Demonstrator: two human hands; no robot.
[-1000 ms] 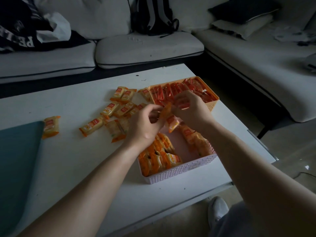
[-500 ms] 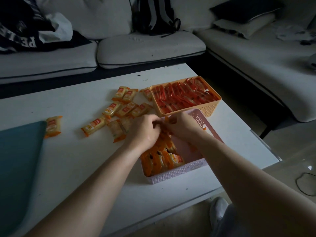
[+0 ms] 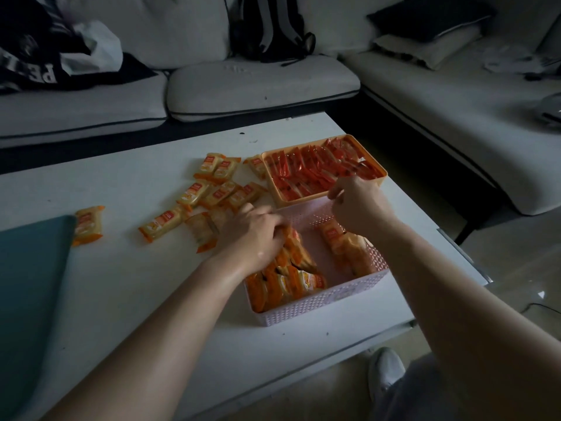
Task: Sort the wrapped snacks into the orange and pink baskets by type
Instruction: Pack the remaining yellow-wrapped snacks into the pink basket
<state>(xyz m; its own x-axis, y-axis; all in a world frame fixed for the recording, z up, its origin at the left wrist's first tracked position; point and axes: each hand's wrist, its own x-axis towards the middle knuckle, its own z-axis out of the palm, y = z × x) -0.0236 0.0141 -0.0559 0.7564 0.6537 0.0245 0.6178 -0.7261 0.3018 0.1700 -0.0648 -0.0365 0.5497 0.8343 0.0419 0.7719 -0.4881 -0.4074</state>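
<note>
Pink basket (image 3: 321,302): left hand (image 3: 253,238) has dropped onto its yellow packs (image 3: 291,278), fingers curled, seemingly tucking one in; right hand (image 3: 356,205) has lifted off loosely pinched, grip unclear, near orange basket (image 3: 383,173); loose packs (image 3: 212,189) remain beyond

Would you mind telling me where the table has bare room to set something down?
The table is bare along its near edge, in front of the pink basket, and across its far-left part behind the loose yellow snacks. It is crowded around those snacks, the orange basket and both hands.
</note>
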